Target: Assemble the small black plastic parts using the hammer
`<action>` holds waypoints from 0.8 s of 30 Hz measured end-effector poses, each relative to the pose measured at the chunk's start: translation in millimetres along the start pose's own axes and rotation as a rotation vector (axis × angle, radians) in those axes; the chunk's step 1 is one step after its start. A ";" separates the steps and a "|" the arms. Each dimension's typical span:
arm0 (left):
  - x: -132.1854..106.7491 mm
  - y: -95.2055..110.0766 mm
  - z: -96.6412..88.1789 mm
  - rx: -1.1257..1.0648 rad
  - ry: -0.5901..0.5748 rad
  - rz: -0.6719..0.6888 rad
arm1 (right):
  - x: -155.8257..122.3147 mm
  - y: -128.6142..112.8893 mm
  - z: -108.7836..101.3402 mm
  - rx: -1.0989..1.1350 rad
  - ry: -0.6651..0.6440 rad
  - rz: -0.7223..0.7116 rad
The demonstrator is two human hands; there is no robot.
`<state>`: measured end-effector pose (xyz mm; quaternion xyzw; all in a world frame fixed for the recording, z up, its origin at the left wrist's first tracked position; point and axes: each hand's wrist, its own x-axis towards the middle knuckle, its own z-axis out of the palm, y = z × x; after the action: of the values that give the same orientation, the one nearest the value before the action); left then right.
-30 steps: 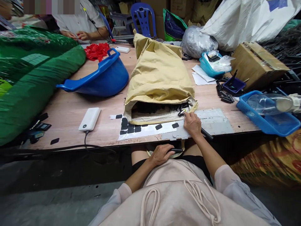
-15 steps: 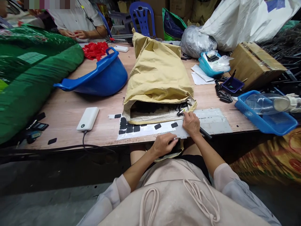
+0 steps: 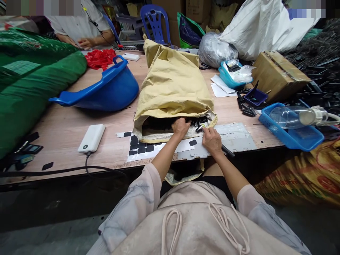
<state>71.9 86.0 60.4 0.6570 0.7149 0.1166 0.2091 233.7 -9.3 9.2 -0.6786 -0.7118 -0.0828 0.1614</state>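
Note:
My left hand (image 3: 181, 126) reaches into the mouth of a yellow-tan sack (image 3: 175, 85) lying on the table. Its fingertips are hidden among dark pieces inside the sack. Several small black parts (image 3: 195, 122) show at the right side of the opening. Closed around a black-handled tool (image 3: 227, 151) with a shiny metal head, my right hand (image 3: 212, 141) rests at the sack's right front corner. In front of the sack, rounded black squares (image 3: 141, 148) sit on a white sheet, partly behind my left forearm.
To the left are a blue basin (image 3: 106, 90), a white power bank (image 3: 91, 138) with a cable and a large green sack (image 3: 34, 88). A blue basket (image 3: 308, 140) holding a clear bottle and a cardboard box (image 3: 278, 76) stand right. A person (image 3: 79, 24) sits across the table.
My left hand has moved from the table's front edge up and forward into the sack's mouth. The right hand keeps its grip on the tool. The view has turned slightly right.

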 end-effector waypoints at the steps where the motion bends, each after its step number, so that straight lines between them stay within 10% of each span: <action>1: 0.3 -2.2 -1.1 -0.008 -0.012 -0.001 | 0.1 0.0 -0.4 0.002 -0.003 0.001; 8: -26.2 -52.8 -16.9 -0.177 0.163 0.218 | 1.0 -1.0 -3.0 -0.004 -0.030 0.008; 13: -60.1 -99.7 -7.1 -0.248 0.020 0.580 | 1.2 0.5 -3.3 -0.009 -0.036 0.004; 24: -71.7 -115.2 22.5 -0.258 0.032 0.588 | -0.6 4.5 1.7 -0.013 0.024 0.065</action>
<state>-17.0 0.1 0.2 0.8014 0.4771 0.2719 0.2369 238.1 -9.0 6.9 -0.7014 -0.6867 -0.0902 0.1680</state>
